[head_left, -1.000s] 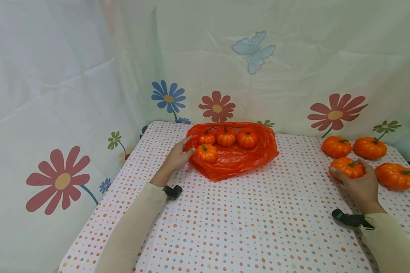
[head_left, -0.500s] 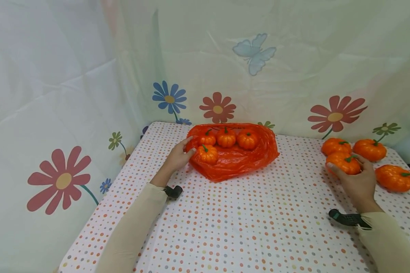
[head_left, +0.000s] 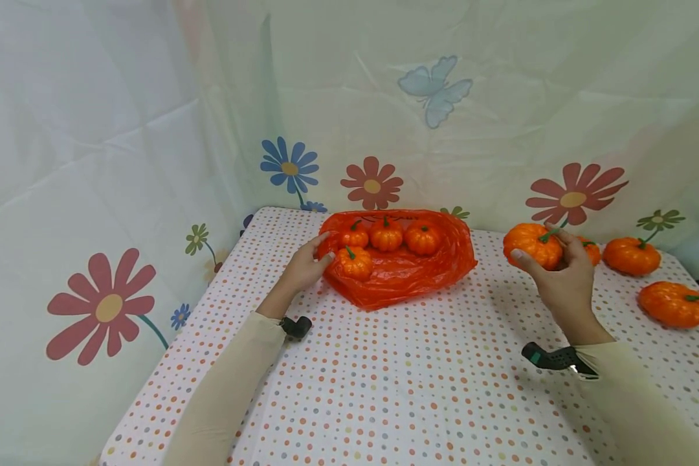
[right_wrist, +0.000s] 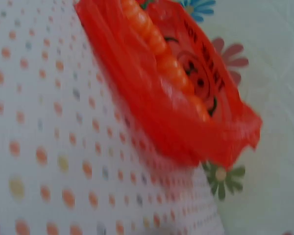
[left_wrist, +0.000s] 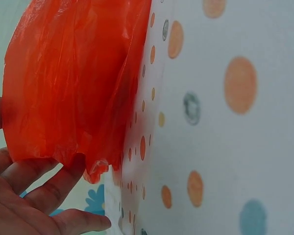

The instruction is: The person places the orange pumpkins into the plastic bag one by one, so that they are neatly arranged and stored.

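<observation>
My right hand (head_left: 565,285) grips a small orange pumpkin (head_left: 530,244) with a green stem, thumb on the near side and fingers at the far side. The pumpkin is raised above the table, right of the bag. At the back of the table lies a red plastic bag (head_left: 408,281), its mouth spread wide. Several pumpkins sit inside, one of them (head_left: 354,264) at the left front. My left hand (head_left: 304,266) touches the bag's left edge; in the left wrist view its fingers (left_wrist: 56,188) lie fairly straight against the red plastic (left_wrist: 73,88). The right wrist view shows the bag (right_wrist: 186,132), blurred, without the hand.
Three more pumpkins lie on the table at the right: one (head_left: 591,251) partly behind my right hand, one (head_left: 632,257) at the back, one (head_left: 674,304) nearer the right edge. A dotted white cloth (head_left: 408,375) covers the table. Flowered sheets (head_left: 477,155) hang behind and left.
My right hand has lifted the pumpkin from the group at the right and carried it leftward toward the bag. The left hand and the bag stay where they were.
</observation>
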Motion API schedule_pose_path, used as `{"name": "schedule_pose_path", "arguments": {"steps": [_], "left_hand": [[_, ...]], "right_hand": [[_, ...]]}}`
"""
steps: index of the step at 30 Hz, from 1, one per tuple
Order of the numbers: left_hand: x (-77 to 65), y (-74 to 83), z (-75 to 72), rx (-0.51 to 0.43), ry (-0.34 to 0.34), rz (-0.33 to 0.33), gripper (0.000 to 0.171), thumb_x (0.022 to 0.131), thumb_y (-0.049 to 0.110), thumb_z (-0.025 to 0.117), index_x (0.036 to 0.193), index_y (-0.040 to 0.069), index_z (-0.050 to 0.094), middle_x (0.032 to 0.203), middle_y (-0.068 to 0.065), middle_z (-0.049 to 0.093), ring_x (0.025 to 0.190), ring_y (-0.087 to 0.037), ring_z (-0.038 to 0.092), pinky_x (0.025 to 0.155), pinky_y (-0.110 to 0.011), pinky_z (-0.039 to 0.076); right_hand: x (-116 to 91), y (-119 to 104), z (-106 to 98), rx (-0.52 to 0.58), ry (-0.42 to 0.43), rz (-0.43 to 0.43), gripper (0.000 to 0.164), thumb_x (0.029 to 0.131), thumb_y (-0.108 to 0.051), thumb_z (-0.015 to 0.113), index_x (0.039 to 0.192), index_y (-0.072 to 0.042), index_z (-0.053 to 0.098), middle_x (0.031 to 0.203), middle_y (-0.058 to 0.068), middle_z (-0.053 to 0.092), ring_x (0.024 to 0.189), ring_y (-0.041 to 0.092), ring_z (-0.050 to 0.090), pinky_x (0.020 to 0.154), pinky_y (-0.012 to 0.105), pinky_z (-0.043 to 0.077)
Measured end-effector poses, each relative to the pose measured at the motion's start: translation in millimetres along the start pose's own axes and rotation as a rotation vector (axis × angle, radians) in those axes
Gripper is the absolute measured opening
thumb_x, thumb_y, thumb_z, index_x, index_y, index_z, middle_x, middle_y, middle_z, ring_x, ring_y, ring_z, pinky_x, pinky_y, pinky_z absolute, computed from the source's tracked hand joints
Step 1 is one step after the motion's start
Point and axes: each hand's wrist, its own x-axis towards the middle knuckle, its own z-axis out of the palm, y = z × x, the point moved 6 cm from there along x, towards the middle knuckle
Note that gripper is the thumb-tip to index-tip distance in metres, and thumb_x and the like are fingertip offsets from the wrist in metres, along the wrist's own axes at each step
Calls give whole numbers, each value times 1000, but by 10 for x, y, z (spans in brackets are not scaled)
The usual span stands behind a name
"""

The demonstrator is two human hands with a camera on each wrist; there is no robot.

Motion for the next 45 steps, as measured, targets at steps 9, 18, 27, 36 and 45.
{"name": "schedule_pose_path", "arguments": {"steps": [9, 18, 27, 36, 45], "left_hand": [[-21, 21, -17, 1, 4, 16, 58, 100, 30, 55, 153, 24, 35, 154, -9, 42, 139, -32, 44, 113, -51, 40], [-35, 38, -22, 3, 10, 29, 57, 100, 30, 55, 153, 23, 36, 155, -9, 42, 139, -32, 44, 114, -51, 39], [-17, 28, -8, 4, 16, 20, 58, 100, 31, 55, 153, 23, 35, 154, -9, 42, 138, -31, 45, 113, -50, 40], [-9, 62, 8, 18, 9, 41, 58, 100, 31, 55, 154, 22, 35, 152, -10, 45, 137, -31, 46, 113, -50, 41], [-8, 40, 1, 7, 7, 38, 58, 100, 31, 55, 153, 23, 35, 153, -9, 44, 138, -31, 45, 112, -49, 42]], "right_hand": [[-121, -521, 668, 53, -236, -188, 73, 91, -29, 71, 152, -15, 34, 146, 16, 48, 114, 7, 51, 87, 3, 46], [-126, -600, 1411, 44, -436, -151, 80, 84, -41, 76, 149, -15, 38, 146, 15, 46, 125, 33, 50, 106, 49, 48], [-94, -458, 1880, -84, -555, -102, 83, 82, -39, 79, 149, -15, 36, 148, 16, 41, 128, 38, 45, 107, 54, 46], [-70, -344, 1994, -135, -606, -38, 86, 84, -36, 77, 153, -11, 31, 150, 19, 37, 131, 40, 41, 111, 56, 41], [-70, -288, 2076, -151, -609, -29, 83, 85, -35, 77, 151, -11, 33, 151, 18, 37, 134, 39, 39, 113, 57, 37]]}}
